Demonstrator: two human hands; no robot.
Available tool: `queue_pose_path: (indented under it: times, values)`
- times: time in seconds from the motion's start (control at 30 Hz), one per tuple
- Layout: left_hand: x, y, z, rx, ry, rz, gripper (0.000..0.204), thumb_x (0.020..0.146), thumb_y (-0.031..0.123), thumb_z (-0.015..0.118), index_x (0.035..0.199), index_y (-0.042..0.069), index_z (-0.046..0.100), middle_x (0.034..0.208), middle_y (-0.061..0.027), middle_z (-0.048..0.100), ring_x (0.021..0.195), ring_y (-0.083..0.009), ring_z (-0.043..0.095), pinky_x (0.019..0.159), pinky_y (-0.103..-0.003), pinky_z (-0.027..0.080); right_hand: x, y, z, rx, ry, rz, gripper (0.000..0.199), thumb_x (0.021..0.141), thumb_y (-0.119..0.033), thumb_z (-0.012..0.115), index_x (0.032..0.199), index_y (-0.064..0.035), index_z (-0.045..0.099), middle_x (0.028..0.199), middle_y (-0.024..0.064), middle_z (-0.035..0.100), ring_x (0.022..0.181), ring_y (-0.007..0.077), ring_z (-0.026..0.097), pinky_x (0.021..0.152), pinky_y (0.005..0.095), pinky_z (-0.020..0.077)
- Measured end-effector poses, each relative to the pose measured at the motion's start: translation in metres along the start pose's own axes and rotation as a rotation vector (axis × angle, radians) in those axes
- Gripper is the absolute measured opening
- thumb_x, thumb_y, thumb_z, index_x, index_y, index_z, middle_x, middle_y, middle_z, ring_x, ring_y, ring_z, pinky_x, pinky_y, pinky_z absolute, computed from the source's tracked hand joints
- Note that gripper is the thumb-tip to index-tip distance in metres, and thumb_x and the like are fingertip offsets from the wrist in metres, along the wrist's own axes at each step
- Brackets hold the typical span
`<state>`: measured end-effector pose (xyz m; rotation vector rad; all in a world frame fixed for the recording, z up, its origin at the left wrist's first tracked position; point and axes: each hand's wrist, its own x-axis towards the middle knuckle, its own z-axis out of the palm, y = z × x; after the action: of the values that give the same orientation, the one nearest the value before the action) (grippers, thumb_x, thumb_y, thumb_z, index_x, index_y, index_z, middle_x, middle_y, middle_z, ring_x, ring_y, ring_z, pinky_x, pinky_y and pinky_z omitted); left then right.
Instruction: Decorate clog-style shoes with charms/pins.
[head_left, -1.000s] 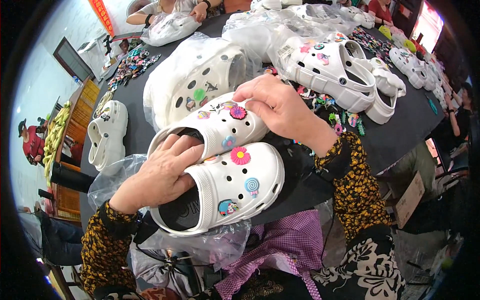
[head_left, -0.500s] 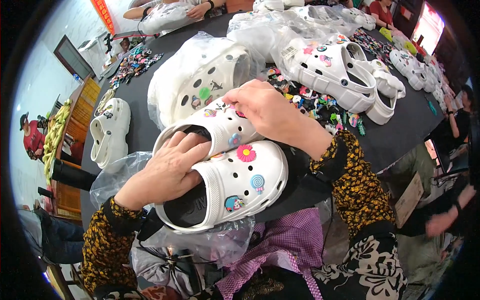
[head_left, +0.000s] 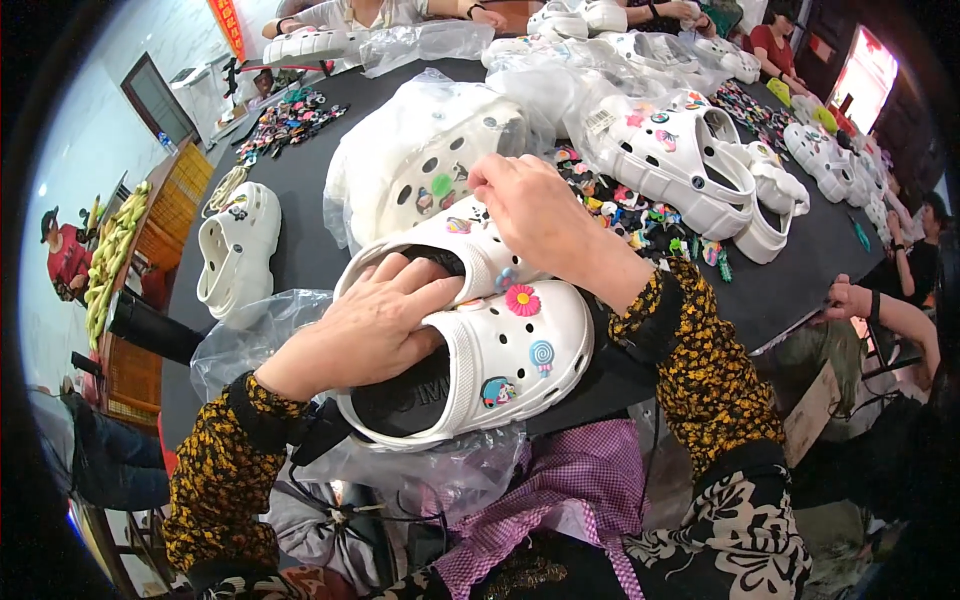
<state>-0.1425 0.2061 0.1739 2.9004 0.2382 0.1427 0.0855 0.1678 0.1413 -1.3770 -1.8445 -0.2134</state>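
Two hands working on a pair of white clogs at centre frame.
The left hand (head_left: 375,320) lies spread, fingers inside the rear clog (head_left: 455,245); the right hand (head_left: 535,215) pinches at its toe, above the front clog (head_left: 490,365) with charms.

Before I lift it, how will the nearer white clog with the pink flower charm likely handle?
The nearer white clog looks like thick foam with holes, so probably light and slightly flexible. It rests on crinkly clear plastic bag, so it may slide. Its pink flower charm stands proud and could snag.
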Motion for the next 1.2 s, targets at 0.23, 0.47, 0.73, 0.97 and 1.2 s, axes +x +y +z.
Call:
queue_pose_path:
  times: [0.23,0.47,0.73,0.97,1.2]
  values:
    - [0.000,-0.001,-0.001,-0.008,-0.020,-0.017,0.046,0.077,0.013,0.061,0.122,0.010,0.051,0.110,-0.0117,0.052,0.103,-0.0337,0.047,0.091,-0.045,0.040,0.004,0.000,0.005,-0.061,-0.020,0.028,0.013,0.091,-0.016,0.053,0.090,-0.0031,0.055,0.076,0.0153,0.063,0.076,0.0363,0.060,0.072,0.0469,0.0459]
    - [0.002,0.000,-0.003,0.001,-0.023,-0.006,0.047,0.077,0.013,0.061,0.122,0.010,0.050,0.110,-0.0113,0.052,0.102,-0.0332,0.047,0.091,-0.045,0.040,0.004,0.001,0.004,-0.045,0.027,-0.023,0.016,0.089,-0.019,0.059,0.088,-0.0041,0.055,0.073,0.0153,0.062,0.076,0.0356,0.061,0.071,0.0466,0.0466]
    - [0.000,0.000,0.000,-0.020,-0.023,-0.029,0.046,0.076,0.013,0.061,0.120,0.009,0.050,0.109,-0.0114,0.052,0.102,-0.0335,0.046,0.090,-0.045,0.040,-0.003,-0.005,0.005,0.028,0.086,0.042,0.016,0.088,-0.020,0.059,0.087,-0.0047,0.055,0.069,0.0159,0.061,0.070,0.0354,0.062,0.065,0.0457,0.0481]
    - [0.001,-0.001,0.001,-0.018,-0.015,-0.011,0.046,0.075,0.012,0.061,0.119,0.008,0.050,0.108,-0.0114,0.052,0.102,-0.0337,0.046,0.090,-0.044,0.040,-0.003,0.001,-0.008,0.112,0.194,0.051,0.017,0.090,-0.021,0.058,0.086,-0.0049,0.053,0.070,0.0159,0.062,0.068,0.0344,0.063,0.061,0.0459,0.0478]
    - [0.002,-0.003,0.000,-0.013,-0.006,-0.011,0.045,0.075,0.012,0.061,0.119,0.008,0.050,0.107,-0.0112,0.052,0.101,-0.0334,0.047,0.090,-0.043,0.040,0.001,0.011,-0.008,-0.211,0.122,-0.089,0.013,0.089,-0.015,0.059,0.092,-0.0019,0.060,0.086,0.0157,0.064,0.085,0.0350,0.060,0.075,0.0439,0.0466]
